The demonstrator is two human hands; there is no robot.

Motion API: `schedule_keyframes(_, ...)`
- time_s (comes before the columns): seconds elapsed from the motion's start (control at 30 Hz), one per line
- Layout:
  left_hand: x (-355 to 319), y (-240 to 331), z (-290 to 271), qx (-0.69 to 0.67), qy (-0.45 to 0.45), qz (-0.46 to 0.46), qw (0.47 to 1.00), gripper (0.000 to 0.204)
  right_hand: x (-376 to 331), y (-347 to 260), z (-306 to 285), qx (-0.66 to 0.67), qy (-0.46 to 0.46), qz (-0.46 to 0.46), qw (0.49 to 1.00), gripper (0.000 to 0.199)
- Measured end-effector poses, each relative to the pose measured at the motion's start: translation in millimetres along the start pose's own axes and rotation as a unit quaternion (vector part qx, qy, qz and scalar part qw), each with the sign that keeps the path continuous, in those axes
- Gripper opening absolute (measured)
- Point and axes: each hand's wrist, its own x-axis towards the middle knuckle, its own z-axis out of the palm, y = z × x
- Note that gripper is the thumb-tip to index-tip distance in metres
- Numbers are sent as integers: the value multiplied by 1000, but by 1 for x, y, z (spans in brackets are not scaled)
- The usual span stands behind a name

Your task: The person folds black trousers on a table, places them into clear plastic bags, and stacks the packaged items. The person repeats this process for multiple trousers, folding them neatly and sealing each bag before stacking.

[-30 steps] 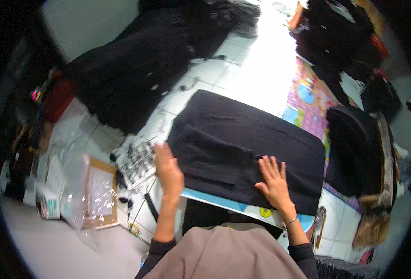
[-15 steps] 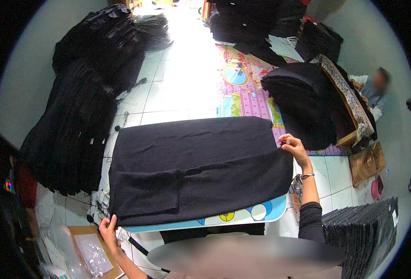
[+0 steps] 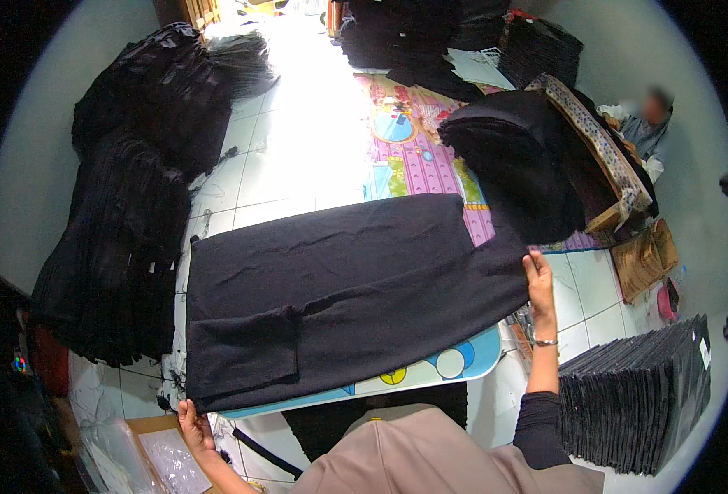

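Note:
A black garment (image 3: 380,288) lies spread over a low table (image 3: 483,354) with a blue cartoon print. A folded flap (image 3: 244,354), perhaps a sleeve, rests on its near left part. At the garment's near left corner, my left hand (image 3: 197,424) pinches the edge between thumb and fingers. My right hand (image 3: 539,284) grips the right end, which stretches out past the table's side. Its fingertips are partly hidden by the cloth.
Tall stacks of black cloth (image 3: 125,214) stand on the left. On the right are a box with a patterned rim (image 3: 598,136), a brown bag (image 3: 644,259) and a stack of packed black pieces (image 3: 627,395). A person (image 3: 648,128) sits at the far right. A printed mat (image 3: 417,156) covers some floor.
My right hand has drawn the garment's right end outward to the right, stretching it. My left hand still holds the near left corner. The whole view has shifted slightly.

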Motion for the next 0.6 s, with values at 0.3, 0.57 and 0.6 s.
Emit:
schedule_keyframes(0.3, -1, -18, -5, 0, -15, 9, 1000, 16, -13, 35, -1, -305, 32, 87, 948, 22)
schedule_keyframes(0.57, 6, -2, -17, 93, 9, 5, 996, 30, -31, 1, -22, -396, -98, 69, 910, 33)
schedule_keyframes(0.6, 4, 1, -21, 113, 6, 17, 993, 34, -40, -4, -25, -405, -80, 86, 907, 32)
